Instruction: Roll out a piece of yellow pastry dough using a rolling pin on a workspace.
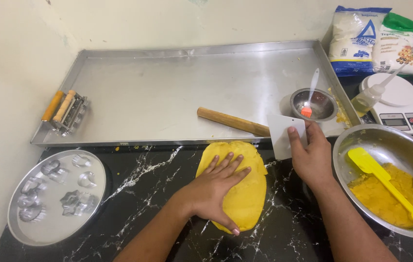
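Observation:
A flattened oval of yellow dough (pixel 247 194) lies on the black marble counter (pixel 138 194). My left hand (pixel 214 187) rests flat on its left part, fingers spread. My right hand (pixel 311 157) holds a white plastic scraper (pixel 284 133) upright just right of the dough's top edge. A wooden rolling pin (pixel 231 121) lies on the big steel tray (pixel 167 87) behind the dough.
A steel bowl (pixel 386 145) at right holds more yellow dough and a yellow spatula (pixel 386 182). A small bowl with a red brush (pixel 313 104), an oil bottle (pixel 369 97), a kitchen scale (pixel 405 109) and two bags stand behind. A round plate of metal cutters (pixel 56 194) and a roller cutter (pixel 68 111) are at left.

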